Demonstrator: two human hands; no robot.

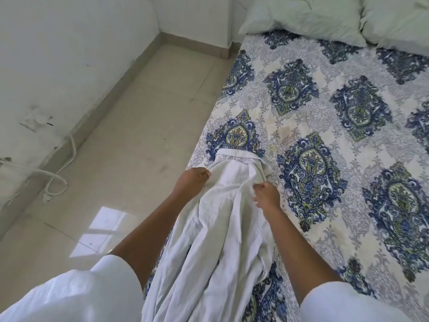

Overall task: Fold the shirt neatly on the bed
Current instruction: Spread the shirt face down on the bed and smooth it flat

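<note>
A white collared shirt (220, 231) hangs bunched and rumpled over the near left edge of the bed (348, 159), collar pointing away from me. My left hand (192, 182) grips the shirt at its left shoulder. My right hand (267, 194) pinches the fabric at the right shoulder, just below the collar. Both hands hold the top of the shirt slightly above the patterned bedsheet, and the lower part of the shirt drapes down toward me in loose folds.
Two pale green pillows (325, 17) lie at the head of the bed. Left of the bed is a beige tiled floor (130, 147), with a white cable and plug (53, 184) along the wall.
</note>
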